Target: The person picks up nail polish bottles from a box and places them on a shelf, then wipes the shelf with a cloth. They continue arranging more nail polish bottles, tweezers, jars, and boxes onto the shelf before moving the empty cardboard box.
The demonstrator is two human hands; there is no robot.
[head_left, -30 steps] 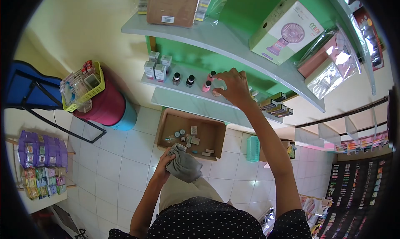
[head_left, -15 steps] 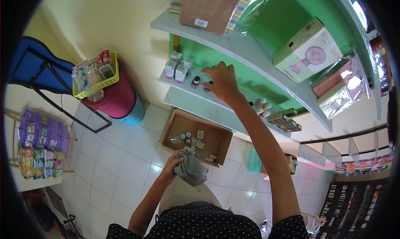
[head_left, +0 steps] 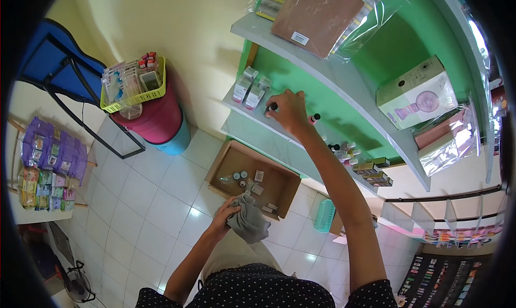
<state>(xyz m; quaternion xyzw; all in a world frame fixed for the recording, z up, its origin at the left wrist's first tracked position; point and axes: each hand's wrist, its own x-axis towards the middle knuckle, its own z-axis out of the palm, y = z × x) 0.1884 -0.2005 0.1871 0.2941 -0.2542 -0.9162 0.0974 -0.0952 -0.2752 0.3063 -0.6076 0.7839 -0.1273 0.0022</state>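
A crumpled grey cloth [head_left: 249, 222] is gripped in my left hand [head_left: 221, 220], held above the floor beside a cardboard box. My right hand [head_left: 290, 112] reaches over the middle shelf, thumb and fingers closed around a small black-capped bottle [head_left: 271, 108]. Part of that bottle is hidden by the fingers. Just right of the hand stands another black-capped bottle [head_left: 314, 118], reddish below its cap. Small white boxes [head_left: 253, 94] stand upright at the shelf's left end, left of my right hand.
Below the shelf, the open cardboard box [head_left: 220, 171] holds several small jars and packets. More small bottles [head_left: 344, 152] and dark boxes [head_left: 373, 171] line the shelf's right part. A fan box [head_left: 416, 95] sits one shelf up. The yellow basket [head_left: 134, 98] rests on a red bin [head_left: 156, 122].
My right hand has lowered onto the shelf and closed on a small bottle. The whole view has shifted a little. My left hand still holds the cloth in about the same place.
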